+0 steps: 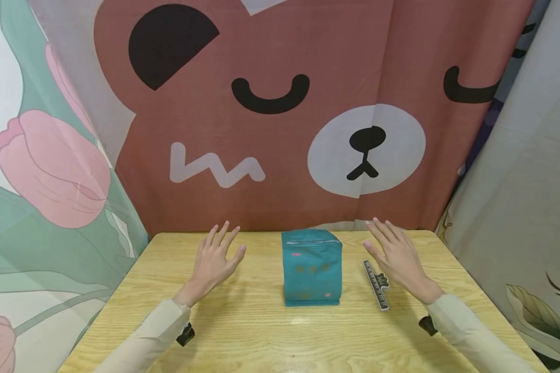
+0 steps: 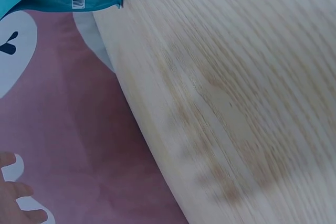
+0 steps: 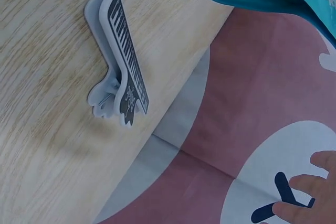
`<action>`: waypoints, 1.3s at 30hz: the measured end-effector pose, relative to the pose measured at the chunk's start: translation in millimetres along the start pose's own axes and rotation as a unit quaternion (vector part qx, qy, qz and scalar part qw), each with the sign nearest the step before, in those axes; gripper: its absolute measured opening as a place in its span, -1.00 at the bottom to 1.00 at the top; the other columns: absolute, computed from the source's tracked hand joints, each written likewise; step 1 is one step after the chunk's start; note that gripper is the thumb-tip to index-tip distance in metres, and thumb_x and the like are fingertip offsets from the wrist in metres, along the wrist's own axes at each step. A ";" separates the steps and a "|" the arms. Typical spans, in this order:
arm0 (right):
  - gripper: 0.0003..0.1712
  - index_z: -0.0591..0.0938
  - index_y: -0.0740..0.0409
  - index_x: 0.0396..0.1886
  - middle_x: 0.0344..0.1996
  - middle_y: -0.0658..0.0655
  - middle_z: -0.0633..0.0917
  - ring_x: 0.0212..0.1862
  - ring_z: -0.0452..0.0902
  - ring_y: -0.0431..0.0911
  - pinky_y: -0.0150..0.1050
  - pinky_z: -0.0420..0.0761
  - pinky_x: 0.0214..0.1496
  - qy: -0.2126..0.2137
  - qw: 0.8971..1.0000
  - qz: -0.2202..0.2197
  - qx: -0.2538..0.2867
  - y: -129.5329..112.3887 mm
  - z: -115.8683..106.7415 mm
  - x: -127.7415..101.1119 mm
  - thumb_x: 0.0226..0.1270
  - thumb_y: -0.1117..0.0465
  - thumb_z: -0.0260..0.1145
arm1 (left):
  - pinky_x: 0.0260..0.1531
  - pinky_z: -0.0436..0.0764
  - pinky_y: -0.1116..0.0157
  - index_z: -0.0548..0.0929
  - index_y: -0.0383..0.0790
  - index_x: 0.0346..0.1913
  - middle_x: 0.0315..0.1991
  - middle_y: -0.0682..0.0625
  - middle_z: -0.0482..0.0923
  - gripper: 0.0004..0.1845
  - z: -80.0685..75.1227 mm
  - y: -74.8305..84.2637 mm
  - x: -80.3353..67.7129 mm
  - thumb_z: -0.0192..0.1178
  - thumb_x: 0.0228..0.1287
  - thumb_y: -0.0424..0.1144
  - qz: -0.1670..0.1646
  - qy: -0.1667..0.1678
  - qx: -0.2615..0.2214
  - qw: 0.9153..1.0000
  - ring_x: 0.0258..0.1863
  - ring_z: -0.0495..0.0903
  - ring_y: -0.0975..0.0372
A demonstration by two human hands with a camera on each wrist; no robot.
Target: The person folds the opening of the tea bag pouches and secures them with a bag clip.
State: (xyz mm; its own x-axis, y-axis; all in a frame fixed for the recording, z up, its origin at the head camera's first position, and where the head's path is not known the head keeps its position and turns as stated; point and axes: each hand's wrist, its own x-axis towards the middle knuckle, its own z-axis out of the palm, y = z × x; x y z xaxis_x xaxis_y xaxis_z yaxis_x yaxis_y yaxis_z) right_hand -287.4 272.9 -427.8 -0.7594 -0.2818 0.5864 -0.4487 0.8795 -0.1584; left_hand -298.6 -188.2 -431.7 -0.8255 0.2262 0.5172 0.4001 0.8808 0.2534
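Observation:
A teal pouch bag (image 1: 312, 277) with a zip line near its top stands upright on the wooden table. To its right lies a grey-and-black bag clip (image 1: 376, 285), its long jaw printed with piano-key stripes; the right wrist view shows the clip (image 3: 118, 56) lying on its side. My left hand (image 1: 214, 264) hovers left of the pouch with fingers spread, holding nothing. Over the table right of the clip, my right hand (image 1: 398, 257) is also spread and holds nothing, its thumb overlapping the space just above the clip in the head view.
The light wooden table (image 1: 242, 336) ends at a back edge against a curtain (image 1: 270, 140) printed with a bear face. Floral curtains (image 1: 51, 171) hang at both sides. Dark wrist cameras (image 1: 185, 334) sit under both sleeves.

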 end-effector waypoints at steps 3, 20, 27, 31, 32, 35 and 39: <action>-0.32 0.33 0.13 0.49 0.44 0.26 0.31 0.45 0.10 0.28 0.27 0.10 0.37 0.002 1.000 -0.001 0.003 -1.9 -0.7 0.6 0.54 -0.12 0.09 | 0.26 0.13 -0.31 0.36 0.00 0.47 0.52 -0.10 0.11 -0.34 -1.5 1.7 -0.3 0.00 0.44 0.22 -0.005 -0.004 -0.008 1.000 0.47 0.05 -0.15; -0.32 0.31 0.05 0.51 0.49 0.18 0.26 0.46 0.10 0.27 0.30 0.15 0.32 0.006 1.000 -0.016 0.021 -14.6 -4.6 5.1 0.53 -0.12 0.09 | 0.31 0.09 -0.27 0.33 0.00 0.49 0.52 -0.13 0.13 -0.36 -4.7 10.6 0.8 -0.04 0.47 0.20 -0.019 -0.003 -0.047 0.999 0.48 0.05 -0.12; -0.32 0.30 0.04 0.52 0.49 0.17 0.26 0.47 0.09 0.26 0.30 0.13 0.34 0.000 1.000 -0.012 0.028 -17.2 -4.1 5.3 0.53 -0.11 0.11 | 0.30 0.13 -0.25 0.37 -0.04 0.47 0.50 -0.14 0.16 -0.37 -4.1 14.3 1.1 -0.01 0.47 0.17 -0.017 0.004 -0.055 0.998 0.46 0.11 -0.14; -0.32 0.31 0.05 0.51 0.49 0.16 0.25 0.47 0.08 0.25 0.32 0.13 0.34 -0.002 0.999 -0.013 0.030 -19.4 -4.0 6.4 0.52 -0.10 0.12 | 0.32 0.11 -0.21 0.36 -0.04 0.47 0.50 -0.13 0.17 -0.38 -3.6 16.0 0.9 -0.02 0.48 0.18 -0.023 0.000 -0.071 0.997 0.46 0.11 -0.11; -0.32 0.31 0.05 0.51 0.49 0.16 0.25 0.47 0.09 0.25 0.32 0.14 0.33 -0.002 0.999 -0.015 0.030 -20.0 -4.1 6.7 0.52 -0.10 0.12 | 0.33 0.11 -0.21 0.36 -0.03 0.47 0.50 -0.12 0.17 -0.38 -3.6 16.4 0.9 -0.02 0.48 0.17 -0.024 0.000 -0.074 0.997 0.46 0.11 -0.11; -0.33 0.32 0.07 0.51 0.49 0.18 0.26 0.46 0.10 0.26 0.33 0.16 0.32 0.002 0.999 -0.022 0.032 -22.0 -5.0 7.3 0.52 -0.09 0.13 | 0.33 0.09 -0.21 0.36 -0.03 0.47 0.50 -0.12 0.16 -0.38 -3.3 18.2 1.6 -0.02 0.48 0.17 -0.022 0.001 -0.081 0.996 0.46 0.12 -0.11; -0.32 0.29 0.06 0.52 0.48 0.19 0.26 0.45 0.12 0.27 0.35 0.18 0.30 0.003 0.999 -0.027 0.031 -24.2 -6.0 8.4 0.53 -0.09 0.11 | 0.34 0.08 -0.21 0.35 -0.01 0.47 0.51 -0.09 0.15 -0.38 -3.8 21.4 2.6 -0.03 0.48 0.18 -0.023 -0.001 -0.089 0.996 0.46 0.12 -0.10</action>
State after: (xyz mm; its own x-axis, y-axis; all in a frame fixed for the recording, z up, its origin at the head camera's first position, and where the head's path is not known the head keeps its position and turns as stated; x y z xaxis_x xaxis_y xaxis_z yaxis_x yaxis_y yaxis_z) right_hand -280.1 251.5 -414.2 -0.7310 -0.3259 0.5995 -0.5175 0.8374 -0.1758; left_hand -290.6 -170.3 -421.9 -0.8453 0.1878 0.5001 0.4258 0.8022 0.4184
